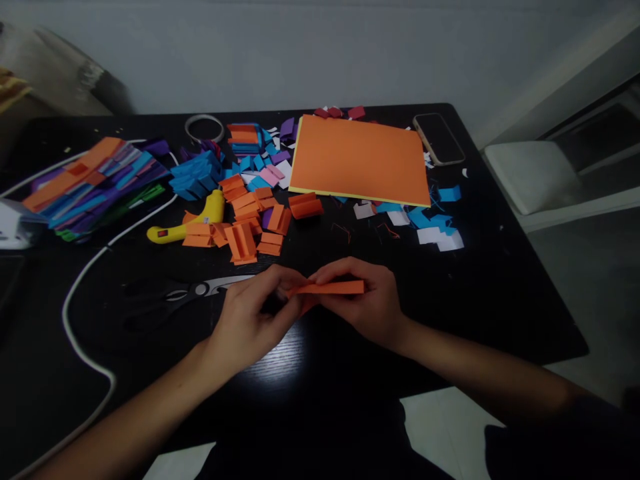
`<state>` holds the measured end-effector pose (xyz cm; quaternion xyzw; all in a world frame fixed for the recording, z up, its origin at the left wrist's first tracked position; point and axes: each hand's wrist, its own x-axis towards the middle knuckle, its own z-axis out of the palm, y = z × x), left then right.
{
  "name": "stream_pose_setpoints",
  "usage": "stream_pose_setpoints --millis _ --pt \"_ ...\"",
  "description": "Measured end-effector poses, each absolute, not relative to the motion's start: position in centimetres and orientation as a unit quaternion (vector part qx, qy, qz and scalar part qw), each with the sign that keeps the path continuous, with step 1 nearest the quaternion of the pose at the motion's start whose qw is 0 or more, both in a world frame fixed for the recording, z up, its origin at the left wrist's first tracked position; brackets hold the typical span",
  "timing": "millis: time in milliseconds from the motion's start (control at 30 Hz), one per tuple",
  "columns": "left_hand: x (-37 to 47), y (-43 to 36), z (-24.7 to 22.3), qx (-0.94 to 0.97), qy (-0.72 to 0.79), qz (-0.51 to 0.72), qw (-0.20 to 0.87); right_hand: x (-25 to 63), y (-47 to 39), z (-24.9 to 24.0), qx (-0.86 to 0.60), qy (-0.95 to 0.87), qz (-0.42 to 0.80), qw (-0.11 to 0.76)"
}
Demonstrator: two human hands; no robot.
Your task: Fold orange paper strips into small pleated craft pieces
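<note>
Both hands meet over the near middle of the black surface (500, 293), sharing a narrow orange paper strip (333, 288). The left hand (250, 317) has its grip pinched on the strip's left end, fingertips pressed together, while the right hand (367, 303) pinches the right half, thumb beneath and fingers curled over the top edge. The strip is held just above the surface, roughly level. Black-handled scissors (170, 297) lie just left of the left hand. Beyond the hands sits a heap of folded orange pieces (250, 223), a yellow glue gun (187, 223) with a white cord (83, 287), a large orange sheet (360, 160), a phone (439, 138), and blue and white scraps (430, 223).
</note>
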<state>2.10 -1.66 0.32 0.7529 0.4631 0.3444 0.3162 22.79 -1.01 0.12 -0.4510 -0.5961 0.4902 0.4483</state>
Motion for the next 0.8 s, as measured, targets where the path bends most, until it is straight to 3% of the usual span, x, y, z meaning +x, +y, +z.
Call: stream_pose_setpoints --millis 467,600,700,800 --pt "1.4 -1.0 0.3 0.749 0.462 0.363 0.306 23.8 -0.6 -0.3 -0.352 -0.658 0.446 0.494" --pt "1.2 -0.7 0.2 0.734 0.463 0.385 0.315 24.0 0.1 -0.5 -0.362 -0.546 0.567 0.499" --pt "1.2 -0.6 0.0 0.734 0.459 0.387 0.318 23.6 0.4 -0.6 -0.347 -0.439 0.717 0.417" --pt "1.2 -0.6 -0.1 0.736 0.456 0.385 0.320 23.1 0.5 -0.7 -0.323 -0.407 0.771 0.367"
